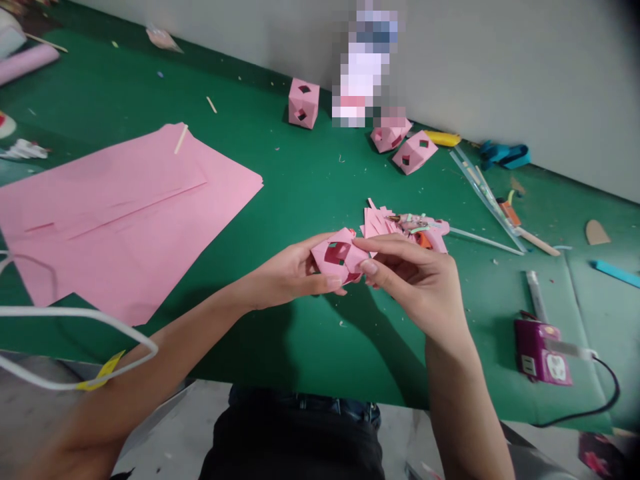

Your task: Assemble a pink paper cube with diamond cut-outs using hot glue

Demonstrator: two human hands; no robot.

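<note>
Between my two hands, above the green table, is a small pink paper box [334, 272] with cut-out openings in its faces. My left hand [295, 270] is closed round its left side, the thumb along the lower edge. With thumb and fingertips, my right hand [417, 273] pinches the box's right edge. Just beyond the hands lie a pile of pink paper strips [376, 220] and a pink glue gun [435, 230], partly hidden by my right hand. Three similar pink paper boxes stand at the back, one pink box [303, 105] apart from the others.
Large pink paper sheets [125, 220] cover the left side, a wooden stick [181, 139] on them. A white cable [100, 313] loops at lower left. At right sit a purple power adapter [543, 350], a craft knife [510, 212] and a blue strip [617, 273]. A wall [500, 80] rises behind.
</note>
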